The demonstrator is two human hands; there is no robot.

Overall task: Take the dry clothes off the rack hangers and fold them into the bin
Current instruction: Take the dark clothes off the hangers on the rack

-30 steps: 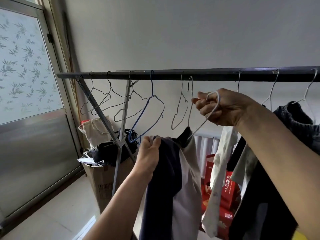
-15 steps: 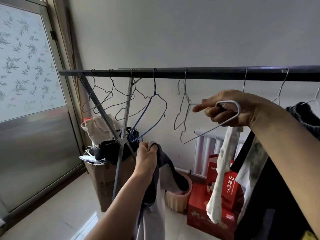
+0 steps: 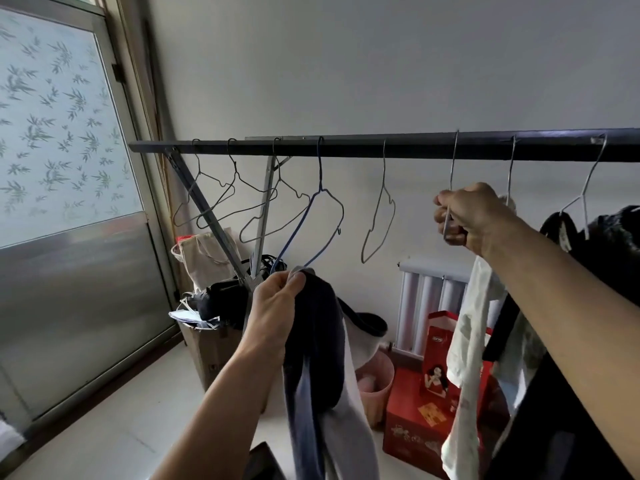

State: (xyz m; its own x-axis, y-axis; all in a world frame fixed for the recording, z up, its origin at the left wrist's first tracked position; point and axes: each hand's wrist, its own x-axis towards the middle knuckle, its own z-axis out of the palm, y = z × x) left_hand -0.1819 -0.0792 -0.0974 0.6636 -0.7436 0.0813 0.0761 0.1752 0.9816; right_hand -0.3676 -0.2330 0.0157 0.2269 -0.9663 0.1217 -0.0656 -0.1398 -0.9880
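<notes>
Left hand [image 3: 277, 299] grips soft cloth garment [image 3: 318, 358]; right hand [image 3: 465, 216] thin wire hanger [image 3: 450, 188]

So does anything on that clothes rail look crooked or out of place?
Yes: the empty bent grey wire hanger beside the blue wire hanger is squashed narrow and lopsided. The other bare hangers on the dark metal rail hang tilted and tangled. Nothing looks spilled.

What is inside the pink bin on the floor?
The pink bin shows something pale pink inside; what it is cannot be told. The navy-and-white garment held by the left hand covers its left part.
</notes>
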